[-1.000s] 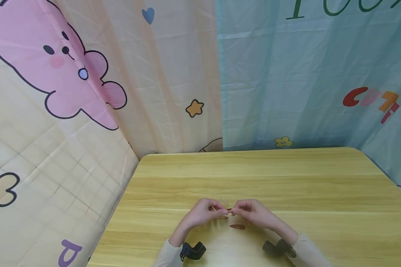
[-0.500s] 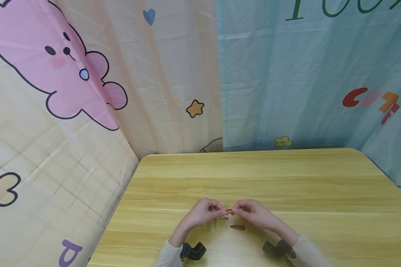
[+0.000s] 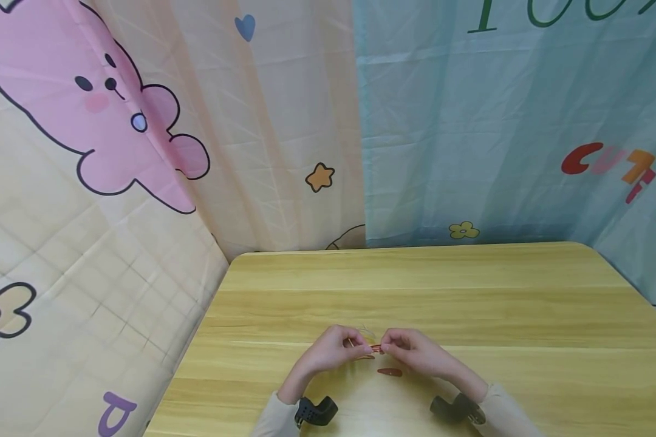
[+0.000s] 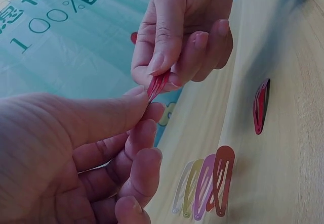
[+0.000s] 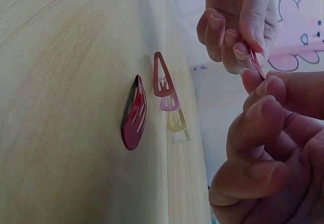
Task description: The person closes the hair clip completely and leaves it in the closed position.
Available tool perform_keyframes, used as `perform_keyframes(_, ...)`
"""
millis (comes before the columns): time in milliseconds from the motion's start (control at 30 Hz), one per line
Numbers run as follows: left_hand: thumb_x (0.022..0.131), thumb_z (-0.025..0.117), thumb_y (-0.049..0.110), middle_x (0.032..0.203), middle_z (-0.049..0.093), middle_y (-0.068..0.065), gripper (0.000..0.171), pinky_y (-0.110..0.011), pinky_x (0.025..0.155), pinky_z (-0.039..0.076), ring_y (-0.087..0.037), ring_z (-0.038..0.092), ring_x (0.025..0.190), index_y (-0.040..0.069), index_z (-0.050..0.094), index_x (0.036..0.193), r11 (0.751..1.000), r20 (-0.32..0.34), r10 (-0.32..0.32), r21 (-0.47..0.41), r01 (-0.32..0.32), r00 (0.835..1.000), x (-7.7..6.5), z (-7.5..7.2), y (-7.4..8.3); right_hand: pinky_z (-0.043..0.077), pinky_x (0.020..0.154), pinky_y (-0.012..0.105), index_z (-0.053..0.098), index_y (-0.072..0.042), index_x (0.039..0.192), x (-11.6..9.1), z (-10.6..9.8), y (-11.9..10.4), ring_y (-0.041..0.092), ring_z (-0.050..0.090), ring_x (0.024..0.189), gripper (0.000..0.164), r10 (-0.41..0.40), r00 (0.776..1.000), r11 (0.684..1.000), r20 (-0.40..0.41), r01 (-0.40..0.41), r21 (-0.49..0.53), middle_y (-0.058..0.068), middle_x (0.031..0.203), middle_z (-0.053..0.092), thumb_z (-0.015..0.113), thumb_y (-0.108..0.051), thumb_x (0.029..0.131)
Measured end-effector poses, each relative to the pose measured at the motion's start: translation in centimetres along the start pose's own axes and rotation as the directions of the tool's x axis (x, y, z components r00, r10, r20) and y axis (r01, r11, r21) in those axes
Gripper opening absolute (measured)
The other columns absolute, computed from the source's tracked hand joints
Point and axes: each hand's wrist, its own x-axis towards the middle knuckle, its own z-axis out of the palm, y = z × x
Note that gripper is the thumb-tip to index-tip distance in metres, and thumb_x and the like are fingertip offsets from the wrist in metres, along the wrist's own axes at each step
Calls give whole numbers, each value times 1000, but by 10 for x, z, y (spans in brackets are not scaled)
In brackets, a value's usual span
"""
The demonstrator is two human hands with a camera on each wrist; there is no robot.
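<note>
A red snap hair clip [image 4: 158,84] spans the gap between both hands, above the table. My left hand [image 3: 336,350] pinches one end of it between thumb and index finger. At the other end, the thumb and fingers of my right hand [image 3: 418,351] pinch it too. Fingertips cover both ends of the clip. On the table below lies a second, dark red hair clip [image 5: 134,114], apart from the hands. Beside it, a brown-red clip [image 4: 221,181], a pink one [image 4: 204,189], a yellow one [image 4: 192,189] and a whitish one [image 4: 181,189] overlap in a fanned row.
Both hands work over the near part of a wood-grain table [image 3: 470,291]. Printed curtains [image 3: 284,121] hang behind it and at its sides. A dark wrist camera [image 3: 317,411] sits on the left wrist, and another camera [image 3: 455,408] on the right.
The hands hardly move and keep their pinch on the red hair clip. That clip tilts slightly between the fingertips. The clips on the table stay where they were.
</note>
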Motion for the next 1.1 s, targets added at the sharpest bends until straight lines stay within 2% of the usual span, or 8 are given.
perform_keyframes(133,89,68,20,73,62,5,14,-19,51,35,-4,46,57,7,70,82,1000,18,9,-4,-9,1000,0,0,1,38,45,22,59,1,100,0,0,0,9,40,48,20,-5,1000,1000,4,4,25,19,88,60,51,-17,100)
perform_keyframes(433,91,65,17,74,59,7,15,-19,52,35,-4,45,59,5,67,83,1000,45,20,4,-20,999,0,0,2,37,46,22,58,3,99,-1,1,1,8,39,48,20,-16,1000,998,6,15,62,23,82,56,50,-15,100)
perform_keyframes(700,93,62,15,75,59,4,10,-20,55,39,-5,49,62,10,64,84,998,60,25,-57,-22,998,0,0,3,35,45,26,56,9,100,0,-1,4,9,37,48,24,0,1000,989,22,-3,148,-1,59,41,48,-14,100)
perform_keyframes(967,95,58,13,81,62,-11,10,-23,58,44,-18,57,68,6,64,89,993,79,32,-119,-22,996,0,-2,5,34,45,28,54,11,98,0,-3,5,7,40,49,28,-2,999,980,37,-5,200,-1,63,45,49,-17,100)
perform_keyframes(1100,95,57,12,81,62,-9,10,-24,58,44,-17,56,68,8,64,89,991,79,21,-132,-10,997,0,-4,7,36,48,26,55,8,97,0,-4,4,7,40,50,27,-5,999,974,44,-5,225,0,64,46,50,-18,99)
